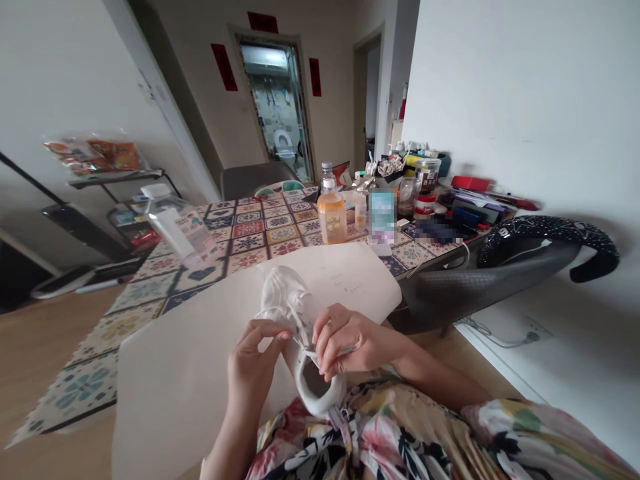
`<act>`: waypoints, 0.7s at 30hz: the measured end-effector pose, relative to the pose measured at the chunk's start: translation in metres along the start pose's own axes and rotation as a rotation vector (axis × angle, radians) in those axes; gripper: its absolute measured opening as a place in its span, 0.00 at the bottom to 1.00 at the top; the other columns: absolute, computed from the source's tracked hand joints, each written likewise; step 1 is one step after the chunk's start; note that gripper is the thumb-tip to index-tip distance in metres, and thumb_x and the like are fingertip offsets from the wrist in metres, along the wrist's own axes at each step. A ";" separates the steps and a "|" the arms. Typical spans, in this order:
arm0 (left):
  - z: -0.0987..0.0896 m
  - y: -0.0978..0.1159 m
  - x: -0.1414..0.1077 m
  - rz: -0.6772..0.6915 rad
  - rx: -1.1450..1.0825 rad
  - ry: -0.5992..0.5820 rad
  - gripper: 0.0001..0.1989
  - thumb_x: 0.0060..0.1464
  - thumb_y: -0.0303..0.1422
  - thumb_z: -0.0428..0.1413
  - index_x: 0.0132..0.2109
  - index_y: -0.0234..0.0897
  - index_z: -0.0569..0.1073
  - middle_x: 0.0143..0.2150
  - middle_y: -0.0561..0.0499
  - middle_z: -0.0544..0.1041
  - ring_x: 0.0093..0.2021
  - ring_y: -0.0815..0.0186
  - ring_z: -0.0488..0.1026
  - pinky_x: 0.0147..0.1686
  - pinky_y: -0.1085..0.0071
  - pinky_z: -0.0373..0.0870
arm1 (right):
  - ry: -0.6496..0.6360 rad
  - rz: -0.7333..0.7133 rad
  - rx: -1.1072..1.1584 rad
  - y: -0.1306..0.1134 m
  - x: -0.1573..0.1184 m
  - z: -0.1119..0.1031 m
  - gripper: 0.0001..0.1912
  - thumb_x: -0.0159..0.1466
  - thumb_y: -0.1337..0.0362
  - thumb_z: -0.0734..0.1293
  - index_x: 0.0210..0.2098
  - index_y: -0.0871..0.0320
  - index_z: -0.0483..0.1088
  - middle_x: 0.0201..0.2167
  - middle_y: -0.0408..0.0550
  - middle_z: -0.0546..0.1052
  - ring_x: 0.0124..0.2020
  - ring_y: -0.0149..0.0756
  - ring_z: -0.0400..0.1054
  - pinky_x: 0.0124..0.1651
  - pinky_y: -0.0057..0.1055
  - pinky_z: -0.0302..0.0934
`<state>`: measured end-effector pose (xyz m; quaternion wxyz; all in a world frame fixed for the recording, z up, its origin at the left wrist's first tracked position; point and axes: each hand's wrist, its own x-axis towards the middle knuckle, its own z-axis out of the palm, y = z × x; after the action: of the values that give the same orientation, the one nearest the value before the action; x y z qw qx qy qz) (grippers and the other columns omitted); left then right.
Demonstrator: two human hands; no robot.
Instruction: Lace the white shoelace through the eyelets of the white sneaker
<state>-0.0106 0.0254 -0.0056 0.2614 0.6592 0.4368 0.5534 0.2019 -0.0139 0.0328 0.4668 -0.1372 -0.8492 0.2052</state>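
A white lace-up shoe (281, 290) lies on a large white sheet of paper (185, 360), toe pointing away from me and heel near my lap. My left hand (254, 363) is at the left edge of its lacing, thumb and forefinger pinched together on the white shoelace. On the other side, my right hand (353, 343) is closed over the tongue and opening, with a strand of the same lace between the fingers. The fingers cover part of the lacing, so the exact path of the lace is hidden.
The paper lies on a patterned tablecloth (247, 230). Beyond the shoe stand an orange drink bottle (333, 217) and a large clear jug (180, 227). Jars and boxes crowd the right rear, beside a grey chair (485, 277) holding a black neck pillow (550, 233).
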 end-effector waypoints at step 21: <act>-0.003 0.007 -0.023 0.206 0.014 -0.113 0.16 0.50 0.37 0.64 0.42 0.42 0.67 0.38 0.51 0.70 0.40 0.59 0.70 0.43 0.66 0.68 | -0.151 0.108 0.078 -0.038 0.006 -0.017 0.12 0.69 0.59 0.64 0.30 0.55 0.66 0.32 0.47 0.78 0.38 0.33 0.72 0.49 0.34 0.63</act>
<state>-0.0115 0.0016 -0.0107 0.2229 0.7325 0.3553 0.5362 0.2116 -0.0409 0.0630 0.3945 -0.1488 -0.8648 0.2728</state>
